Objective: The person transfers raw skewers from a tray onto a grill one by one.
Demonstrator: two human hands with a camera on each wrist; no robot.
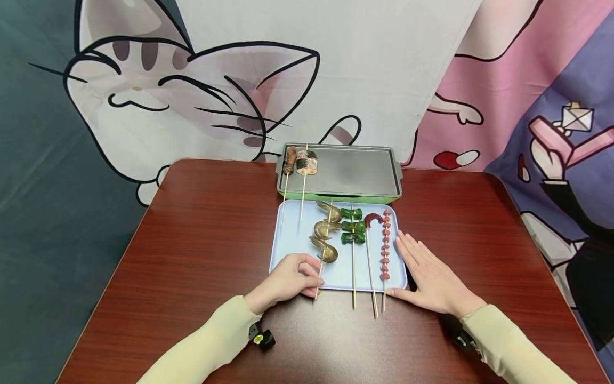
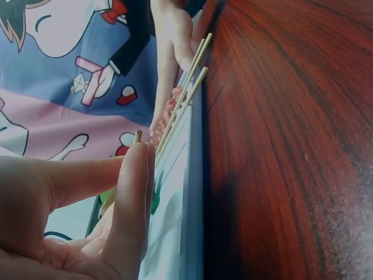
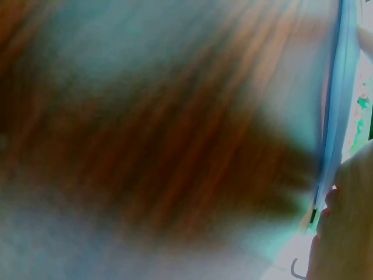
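Note:
Near the front edge of the light blue tray (image 1: 297,250), my left hand (image 1: 293,276) pinches the bare stick end of a shrimp skewer (image 1: 326,230) between thumb and fingers. Three shrimp are threaded on it, lying over the tray. In the left wrist view the stick's tip (image 2: 138,136) pokes out above the fingertips. My right hand (image 1: 434,274) lies with straight fingers along the tray's right edge, its thumb by the front corner. Nearest to it is a skewer of small red pieces (image 1: 386,245). Beside that lie a dark red tentacle skewer (image 1: 373,220) and a green vegetable skewer (image 1: 353,226).
Behind the tray stands a grey grill pan (image 1: 355,170) with a green base. On its left side rest a brown meat skewer (image 1: 290,160) and a fish-chunk skewer (image 1: 307,162), sticks reaching over the tray. A cartoon cloth (image 1: 374,64) hangs behind the wooden table (image 1: 206,224).

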